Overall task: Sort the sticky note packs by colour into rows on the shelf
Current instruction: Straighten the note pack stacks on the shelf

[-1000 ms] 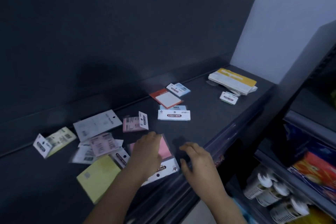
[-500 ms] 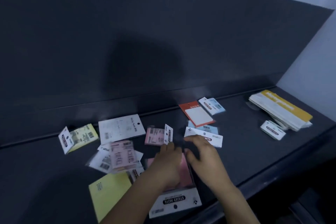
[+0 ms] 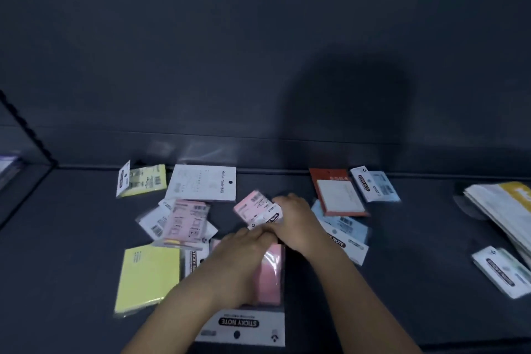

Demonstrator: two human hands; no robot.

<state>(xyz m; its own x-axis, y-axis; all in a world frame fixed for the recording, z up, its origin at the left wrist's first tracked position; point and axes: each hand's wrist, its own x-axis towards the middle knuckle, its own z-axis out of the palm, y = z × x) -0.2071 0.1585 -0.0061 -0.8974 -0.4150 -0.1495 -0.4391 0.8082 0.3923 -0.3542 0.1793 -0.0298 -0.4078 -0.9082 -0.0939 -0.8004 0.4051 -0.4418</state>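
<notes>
A white-and-yellow paper stack [image 3: 495, 205] lies at right before the dark back panel [image 3: 201, 37].

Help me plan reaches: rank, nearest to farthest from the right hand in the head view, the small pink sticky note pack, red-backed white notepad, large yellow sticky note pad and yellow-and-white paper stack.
1. small pink sticky note pack: touching the right hand.
2. red-backed white notepad: just to its right.
3. large yellow sticky note pad: front left.
4. yellow-and-white paper stack: far right.
</notes>
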